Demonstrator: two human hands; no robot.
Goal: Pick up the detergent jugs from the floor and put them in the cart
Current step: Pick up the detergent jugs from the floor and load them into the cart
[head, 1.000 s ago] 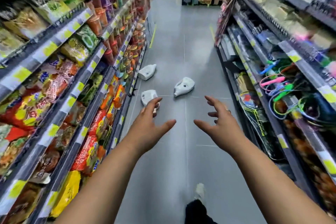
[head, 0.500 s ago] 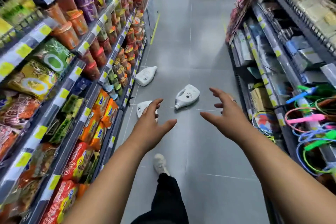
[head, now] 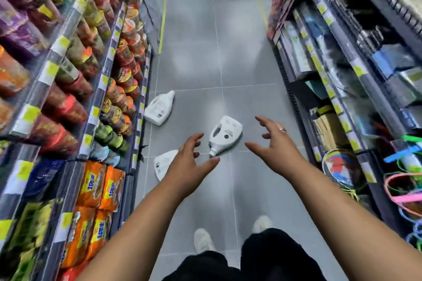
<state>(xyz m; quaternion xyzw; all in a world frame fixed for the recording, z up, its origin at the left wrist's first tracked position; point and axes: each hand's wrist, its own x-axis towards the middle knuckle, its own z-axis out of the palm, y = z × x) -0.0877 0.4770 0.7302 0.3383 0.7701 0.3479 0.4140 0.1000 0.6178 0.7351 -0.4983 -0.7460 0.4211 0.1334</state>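
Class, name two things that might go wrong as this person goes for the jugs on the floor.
The nearest jug, half hidden behind the left hand, lies ahead of the shoes; a step might kick it.
The middle jug lies on its side; a one-handed grab may let it slip.

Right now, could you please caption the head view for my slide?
Left hand and right hand, open, reach toward three detergent jugs lying on the aisle floor.

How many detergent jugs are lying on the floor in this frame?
3. The far jug lies beside the left shelving; the middle jug lies mid-aisle; the near jug is partly covered by the left hand. Others could lie out of view.
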